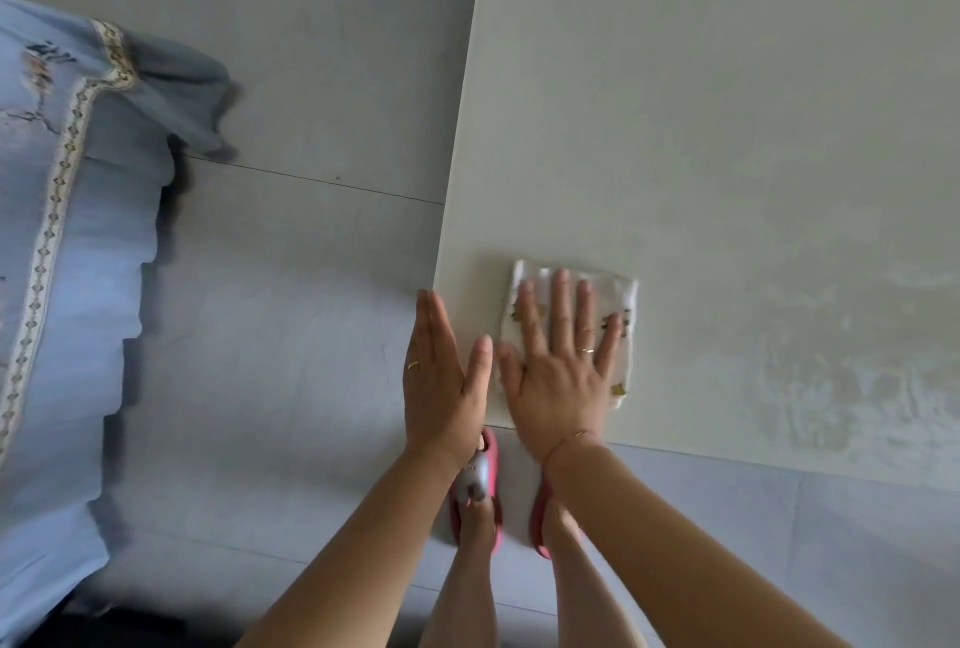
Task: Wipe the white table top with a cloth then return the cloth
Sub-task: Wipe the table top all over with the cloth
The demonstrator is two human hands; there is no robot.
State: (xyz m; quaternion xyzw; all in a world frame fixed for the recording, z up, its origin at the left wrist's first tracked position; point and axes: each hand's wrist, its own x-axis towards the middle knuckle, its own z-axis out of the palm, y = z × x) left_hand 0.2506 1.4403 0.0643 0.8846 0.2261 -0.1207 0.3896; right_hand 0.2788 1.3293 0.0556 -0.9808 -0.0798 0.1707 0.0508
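Cloth (pixel 571 320) half hidden under flat, spread right hand (pixel 558 367), left hand (pixel 441 377) open, edge-on at table (pixel 727 128) corner

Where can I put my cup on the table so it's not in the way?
Most of the white table top is bare: everything beyond the cloth and off to its right, though the near right strip looks smeary. The near left corner is crowded: the right hand lies flat on the cloth, and the left hand waits at the edge.

Below you, grey floor tiles (pixel 311 76) with thin dark joints, to your left a blue bedspread (pixel 57 309) with patterned gold trim and ruffled edge hanging to the floor, soft even daylight.
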